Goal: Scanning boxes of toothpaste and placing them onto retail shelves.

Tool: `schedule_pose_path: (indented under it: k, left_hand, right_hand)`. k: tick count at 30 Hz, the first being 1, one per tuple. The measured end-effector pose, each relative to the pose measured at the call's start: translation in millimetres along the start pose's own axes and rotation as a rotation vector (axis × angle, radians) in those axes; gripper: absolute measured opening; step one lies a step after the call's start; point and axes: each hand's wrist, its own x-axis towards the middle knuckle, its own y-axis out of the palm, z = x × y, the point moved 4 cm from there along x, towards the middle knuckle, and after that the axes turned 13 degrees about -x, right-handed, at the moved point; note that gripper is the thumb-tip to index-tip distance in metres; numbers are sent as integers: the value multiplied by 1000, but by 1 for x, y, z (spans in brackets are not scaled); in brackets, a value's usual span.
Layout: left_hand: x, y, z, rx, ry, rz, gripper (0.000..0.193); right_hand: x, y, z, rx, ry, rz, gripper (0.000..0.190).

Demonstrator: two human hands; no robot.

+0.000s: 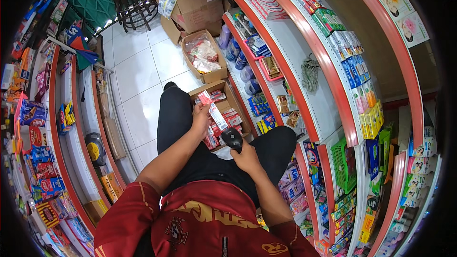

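Note:
My left hand [202, 116] grips a long red and white toothpaste box [213, 111], its printed side facing up. In my right hand [245, 155] is a black handheld barcode scanner [232, 138], its head close to the lower end of the box. Beneath both lies an open cardboard carton [245, 124] between my knees, holding several smaller red and white boxes [232, 117]. My left palm and most of the scanner's handle are hidden.
Another open carton [212, 76] with plastic-wrapped goods stands beyond. Red-edged shelves of packaged goods rise close on the right, with a coil of rope [310, 73] on one. More shelves [53, 89] line the left. Stacked stools [132, 3] stand on the tiled floor [137, 64].

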Motion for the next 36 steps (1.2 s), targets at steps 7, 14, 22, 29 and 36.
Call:
schedule_pose_path:
  k: [7,14,22,29,36]
  left_hand:
    - [1,0,-2,-47,18,25,34]
    - [8,-3,-1,-281,-56,208,45]
    - [-15,21,-8,-227,-253,225,68]
    - [1,1,0,-241,-303,223,57]
    - [-6,9,1,-176,-195,257,43]
  right_hand:
    - [5,-5,4,-23,-22,-71,46]
    - [6,-94,0,-60,26,-358,48]
    - [13,-224,-41,-481,216,-866,62]
    - [28,-255,-74,-645,319,-881,64]
    - [30,-254,-95,-707,494,-798,64]
